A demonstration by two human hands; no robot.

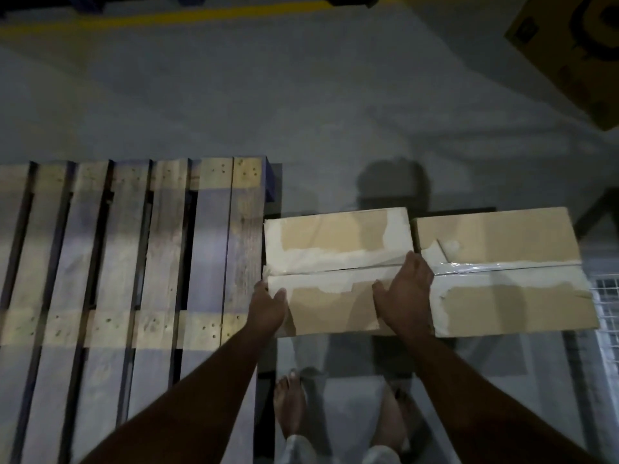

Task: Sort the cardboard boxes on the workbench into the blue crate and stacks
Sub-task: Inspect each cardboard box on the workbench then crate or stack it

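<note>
while both hands bracket one carton, the entry reads as follows. left hand (268,304): at 6 o'clock of the frame, fingers straight, pressed flat against the left edge of the left box (335,259). right hand (403,289): just right of it, fingers extended, palm laid over the right end of that same box, where it meets the right box (509,272). neither hand curls round anything; both lie open against cardboard. left box: taped along its middle seam, torn white patches, lying at 5 o'clock. right box: same kind, touching or very nearly touching the first, at 4 o'clock. what the two boxes rest on is too dark to tell. pallet (127,256): wooden slats, 8 o'clock, just beside the left box. bare foot (289,406): 6 o'clock, below the boxes. yellow carton (569,48): 1 o'clock, well apart. blue crate: not in view. step judged: squaring up to lift the left box. next move calls for squeezing both ends evenly, then raising it level.
</note>
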